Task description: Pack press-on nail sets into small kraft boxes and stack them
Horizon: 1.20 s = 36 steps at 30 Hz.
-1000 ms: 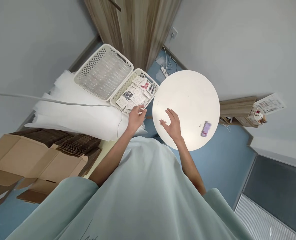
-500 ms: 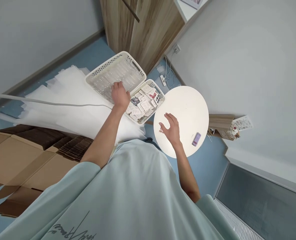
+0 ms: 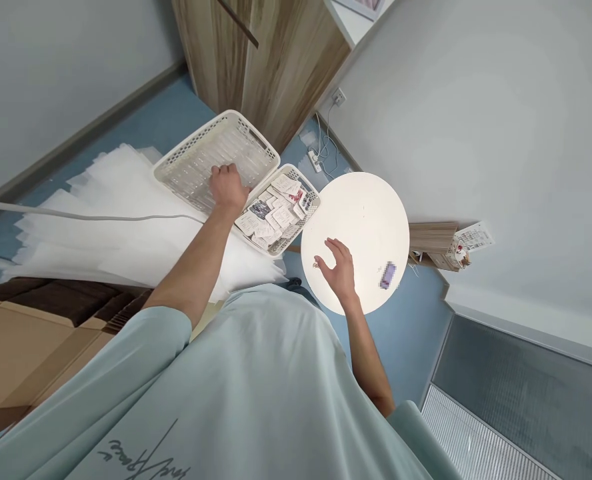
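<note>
My left hand (image 3: 229, 189) reaches into the larger white basket (image 3: 169, 157), its fingers bent down onto rows of clear plastic pieces (image 3: 236, 150). The thumb stands apart from the fingers, and nothing shows as gripped; the fingertips are partly hidden. My right hand (image 3: 340, 270) is open over the round white table (image 3: 361, 207), thumb and fingers spread. By its thumb a small reddish item (image 3: 316, 265) lies on the tabletop, mostly covered by the hand. A smaller white basket (image 3: 312, 193) with many small printed cards or packets (image 3: 282, 215) sits between the hands.
A blurred purple object (image 3: 388, 275) lies on the table's right side. White sheeting (image 3: 106, 220) and flattened cardboard boxes (image 3: 31, 353) are at the left. A wooden cabinet (image 3: 261, 73) stands behind the baskets. A power strip (image 3: 315, 161) with cords is on the floor.
The view has shifted slightly, so the baskets and table sit further left. My left hand stays in the larger basket. My right hand now covers more of the reddish item.
</note>
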{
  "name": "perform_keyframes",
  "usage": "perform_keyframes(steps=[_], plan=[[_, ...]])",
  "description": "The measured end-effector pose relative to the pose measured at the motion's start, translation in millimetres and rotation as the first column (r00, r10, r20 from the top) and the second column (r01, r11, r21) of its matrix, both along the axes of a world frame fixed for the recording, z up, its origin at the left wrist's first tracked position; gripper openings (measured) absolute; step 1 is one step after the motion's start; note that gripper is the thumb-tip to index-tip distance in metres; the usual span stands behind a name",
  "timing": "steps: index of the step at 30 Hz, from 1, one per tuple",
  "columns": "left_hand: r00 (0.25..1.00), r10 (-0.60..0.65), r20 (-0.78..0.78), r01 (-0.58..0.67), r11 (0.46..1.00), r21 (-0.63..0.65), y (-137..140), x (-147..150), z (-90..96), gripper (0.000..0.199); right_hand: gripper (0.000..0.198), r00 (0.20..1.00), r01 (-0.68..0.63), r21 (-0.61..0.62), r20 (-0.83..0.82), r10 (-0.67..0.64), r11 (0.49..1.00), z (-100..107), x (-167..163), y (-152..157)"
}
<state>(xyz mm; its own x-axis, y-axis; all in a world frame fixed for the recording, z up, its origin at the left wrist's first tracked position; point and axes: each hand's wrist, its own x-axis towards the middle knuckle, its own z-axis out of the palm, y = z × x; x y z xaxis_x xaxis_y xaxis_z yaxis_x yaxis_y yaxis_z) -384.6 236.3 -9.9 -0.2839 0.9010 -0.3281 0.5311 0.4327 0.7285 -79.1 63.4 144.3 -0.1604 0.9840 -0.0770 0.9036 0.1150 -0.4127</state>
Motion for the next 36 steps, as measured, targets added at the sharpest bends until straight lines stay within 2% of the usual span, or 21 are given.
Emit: perform_keyframes(steps=[3, 7, 15, 21, 25, 28, 31, 36], plan=[[0.999, -0.045, -0.018, 0.045, 0.999, 0.002, 3.0, -1.8, 2.1, 0.091, 0.041, 1.0, 0.013, -0.008, -0.003, -0.013, 1.0, -2.3, 1.3, -3.9], [0.993, -0.088, -0.08, 0.084, 0.995, -0.052, 6.3, -3.7, 6.2, 0.109, 0.042, 1.0, 0.016, -0.009, -0.017, -0.016, 1.0, -4.9, 4.2, -8.8], [0.985, -0.061, -0.164, 0.048, 0.996, -0.081, 7.4, 5.4, 10.6, 0.09, 0.043, 0.999, 0.04, 0.005, -0.021, -0.04, 0.999, -3.1, 15.8, -20.8], [0.965, -0.098, -0.245, 0.064, 0.987, -0.145, 12.6, 5.3, 10.1, 0.095, 0.043, 0.997, 0.063, 0.039, -0.047, -0.061, 0.997, -3.9, 23.7, -30.1], [0.954, -0.137, -0.267, 0.092, 0.98, -0.175, 13.1, 4.7, 12.9, 0.105, 0.043, 0.995, 0.083, 0.034, -0.053, -0.082, 0.996, -4.3, 27.1, -35.1], [0.958, -0.104, -0.267, 0.068, 0.987, -0.143, 8.6, 2.5, 19.7, 0.106, 0.043, 0.994, 0.083, 0.035, -0.07, -0.08, 0.996, -5.6, 30.0, -37.3], [0.961, -0.055, -0.27, 0.033, 0.996, -0.085, -4.0, -0.7, 32.9, 0.097, 0.043, 0.994, 0.072, 0.045, -0.088, -0.068, 0.996, -8.4, 32.8, -36.3], [0.971, 0.003, -0.238, 0.025, 0.993, 0.115, -49.4, 11.7, 70.1, 0.094, 0.043, 0.993, 0.016, 0.057, -0.121, -0.009, 0.998, -12.1, 33.5, -25.0]])
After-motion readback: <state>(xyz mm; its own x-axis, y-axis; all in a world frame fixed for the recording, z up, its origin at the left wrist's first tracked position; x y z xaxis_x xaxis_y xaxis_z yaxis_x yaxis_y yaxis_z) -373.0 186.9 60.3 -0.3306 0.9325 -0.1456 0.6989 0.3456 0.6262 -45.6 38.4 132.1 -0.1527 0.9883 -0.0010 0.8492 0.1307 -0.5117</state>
